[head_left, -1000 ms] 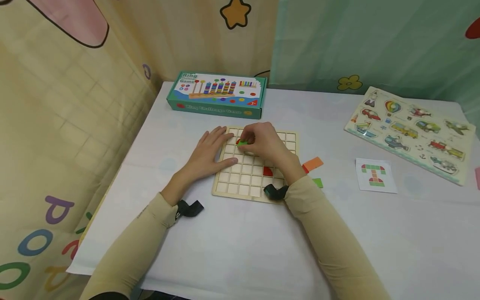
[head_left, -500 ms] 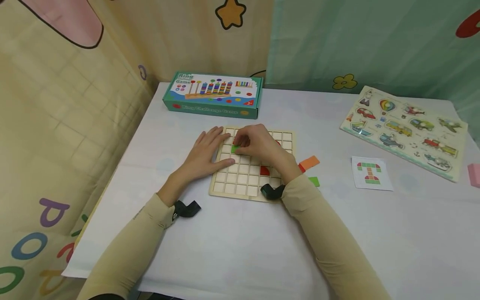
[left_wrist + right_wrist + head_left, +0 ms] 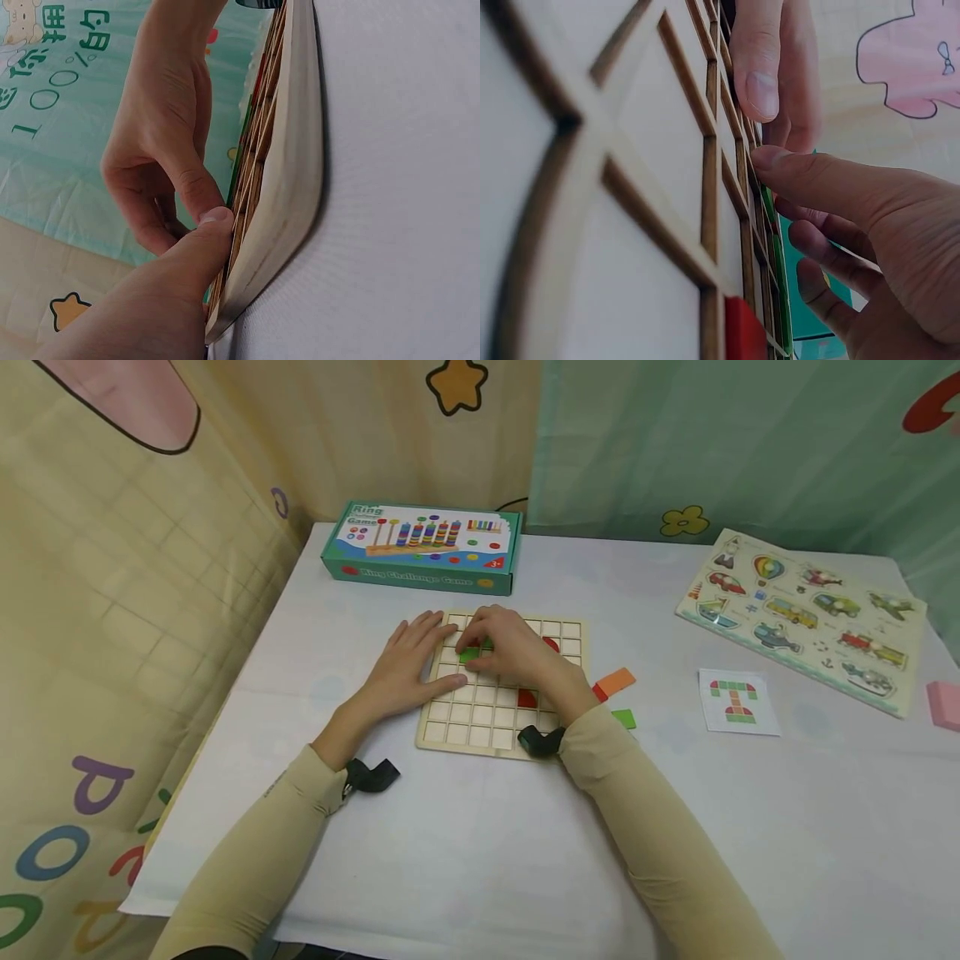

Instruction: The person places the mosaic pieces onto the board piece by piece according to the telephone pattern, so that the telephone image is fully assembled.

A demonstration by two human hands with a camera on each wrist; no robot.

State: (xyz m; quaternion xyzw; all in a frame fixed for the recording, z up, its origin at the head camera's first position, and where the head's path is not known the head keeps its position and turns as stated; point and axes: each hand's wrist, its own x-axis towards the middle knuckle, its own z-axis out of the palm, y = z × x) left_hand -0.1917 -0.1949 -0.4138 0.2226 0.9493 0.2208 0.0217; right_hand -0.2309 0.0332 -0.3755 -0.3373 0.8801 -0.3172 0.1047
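A wooden grid board (image 3: 459, 745) lies on the white table. My left hand (image 3: 405, 664) rests on its left edge with fingers spread, the thumb along the grid. Over the upper left cells, my right hand (image 3: 510, 647) has its thumb and index finger at the edges of a green square tile (image 3: 468, 655) lying in the grid. Another green tile (image 3: 488, 643) shows partly under this hand. Red quarter-round tiles sit in the grid, one lower right (image 3: 527, 698) and one upper right (image 3: 551, 644). In the right wrist view the right thumb tip meets the board beside the green tiles.
Right of the board lie an orange tile (image 3: 617, 681), a red tile (image 3: 600, 692) and a green tile (image 3: 624, 718). A pattern card (image 3: 738, 722) is farther right. A green game box (image 3: 420, 578), a picture puzzle board (image 3: 806, 618) and a pink block (image 3: 945, 705) are also on the table.
My right hand has moved the green tile left and down into the grid, and its fingers now stand farther apart around it. The left hand has stayed on the board.
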